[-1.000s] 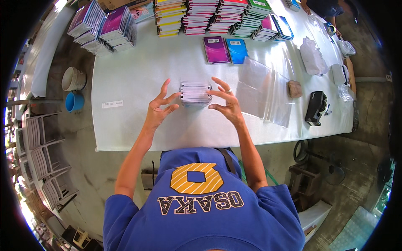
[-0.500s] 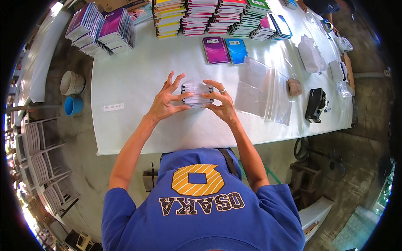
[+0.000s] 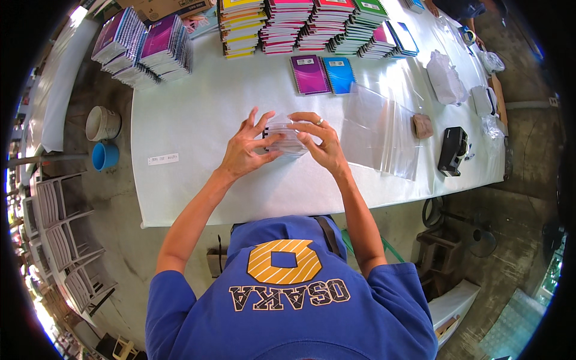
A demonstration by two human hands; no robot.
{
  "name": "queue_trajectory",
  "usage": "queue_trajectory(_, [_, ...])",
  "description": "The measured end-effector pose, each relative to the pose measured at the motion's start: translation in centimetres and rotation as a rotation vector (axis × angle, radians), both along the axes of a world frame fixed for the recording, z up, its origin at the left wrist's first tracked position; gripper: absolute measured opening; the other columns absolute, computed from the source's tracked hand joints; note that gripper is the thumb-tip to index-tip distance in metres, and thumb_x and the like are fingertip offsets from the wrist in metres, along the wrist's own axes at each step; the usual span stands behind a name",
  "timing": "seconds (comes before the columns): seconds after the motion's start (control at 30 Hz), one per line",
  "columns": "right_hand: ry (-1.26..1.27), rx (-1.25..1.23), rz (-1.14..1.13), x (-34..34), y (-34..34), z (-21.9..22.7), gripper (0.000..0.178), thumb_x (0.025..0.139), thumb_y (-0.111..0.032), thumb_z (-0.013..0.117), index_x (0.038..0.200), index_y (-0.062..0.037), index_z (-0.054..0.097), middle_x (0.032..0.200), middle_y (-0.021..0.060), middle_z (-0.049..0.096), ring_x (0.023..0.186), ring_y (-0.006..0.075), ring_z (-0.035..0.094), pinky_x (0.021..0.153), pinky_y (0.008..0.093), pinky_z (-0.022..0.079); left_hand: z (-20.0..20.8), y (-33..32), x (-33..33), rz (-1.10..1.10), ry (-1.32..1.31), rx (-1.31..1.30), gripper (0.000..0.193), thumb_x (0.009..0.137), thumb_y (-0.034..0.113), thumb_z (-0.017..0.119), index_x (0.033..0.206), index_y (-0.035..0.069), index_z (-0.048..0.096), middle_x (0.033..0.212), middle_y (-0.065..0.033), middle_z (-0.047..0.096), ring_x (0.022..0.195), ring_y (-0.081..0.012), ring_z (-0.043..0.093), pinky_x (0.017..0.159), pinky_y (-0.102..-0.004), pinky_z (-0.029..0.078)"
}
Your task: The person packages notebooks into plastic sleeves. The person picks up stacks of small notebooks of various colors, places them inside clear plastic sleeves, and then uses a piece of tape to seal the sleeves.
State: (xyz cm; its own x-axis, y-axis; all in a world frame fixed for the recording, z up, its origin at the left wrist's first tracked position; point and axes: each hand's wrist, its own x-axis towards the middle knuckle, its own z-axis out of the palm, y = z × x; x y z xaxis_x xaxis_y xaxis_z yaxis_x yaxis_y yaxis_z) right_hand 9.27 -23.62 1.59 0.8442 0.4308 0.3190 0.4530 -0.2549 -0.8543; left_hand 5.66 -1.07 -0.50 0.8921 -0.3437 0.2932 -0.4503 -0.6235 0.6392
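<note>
Here, the left hand (image 3: 245,150) and right hand (image 3: 326,147), fingers parted and bent, flank a clear-wrapped stack (image 3: 289,144) on the table (image 3: 198,132); whether either grips it, one cannot tell. Uneven sideways pressure could skew the stack, and slack folding might leave it loosely wrapped.

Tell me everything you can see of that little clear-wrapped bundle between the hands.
The bundle is a small, blocky stack: thin, pale layers like page edges face up, with dark pieces at its left end. Shiny clear film, plastic by its look, covers it. It appears to stand on the white tabletop. Fingers of the left hand touch its left part; those of the right hand reach over its right end, partly hiding it. Its covers cannot be made out.
</note>
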Motion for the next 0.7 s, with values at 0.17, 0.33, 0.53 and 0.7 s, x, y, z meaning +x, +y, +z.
queue_trajectory(0.17, [0.066, 0.281, -0.039, 0.9, -0.6, 4.6, 0.026, 0.089, -0.018, 0.062, 0.112, -0.0064, 0.069, 0.124, 0.0105, 0.062, 0.115, 0.0261, 0.056, 0.1, 0.0404, 0.039, 0.2, 0.2, -0.5, -0.043, 0.102, -0.135, 0.054, 0.063, 0.024, 0.085, 0.114, 0.034, 0.07, 0.154, -0.0028, 0.031, 0.145, -0.0313, 0.019, 0.113, -0.0474, 0.03])
queue_trajectory(0.33, [0.15, 0.113, 0.023, -0.6, -4.6, -1.1, 0.049, 0.065, -0.029, 0.083, 0.111, -0.017, 0.072, 0.139, 0.0076, 0.05, 0.128, 0.0269, 0.045, 0.106, 0.0462, 0.036, -0.8, 1.6, -0.7, -0.075, 0.1, -0.284, 0.064, 0.057, 0.022, 0.087, 0.117, 0.029, 0.068, 0.156, -0.0102, 0.024, 0.146, -0.0326, 0.013, 0.116, -0.0462, 0.023])
queue_trajectory(0.53, [0.153, 0.155, 0.003, -2.4, -1.4, -3.2, 0.06, 0.059, -0.028, 0.086, 0.116, -0.0219, 0.069, 0.143, 0.0082, 0.045, 0.13, 0.0287, 0.041, 0.106, 0.048, 0.037, -1.7, 1.4, -0.3, -0.091, 0.126, -0.255, 0.063, 0.057, 0.021, 0.087, 0.117, 0.028, 0.068, 0.156, -0.0103, 0.024, 0.146, -0.0328, 0.012, 0.116, -0.047, 0.023])
queue_trajectory(0.7, [0.194, 0.339, -0.077, -2.5, -3.1, -3.5, 0.057, 0.06, -0.027, 0.086, 0.115, -0.0206, 0.07, 0.145, 0.0099, 0.042, 0.134, 0.0287, 0.038, 0.108, 0.0483, 0.034, -2.0, 1.0, -0.8, -0.057, 0.094, -0.337, 0.066, 0.057, 0.014, 0.087, 0.119, 0.027, 0.068, 0.156, -0.0098, 0.026, 0.146, -0.0332, 0.012, 0.116, -0.047, 0.023])
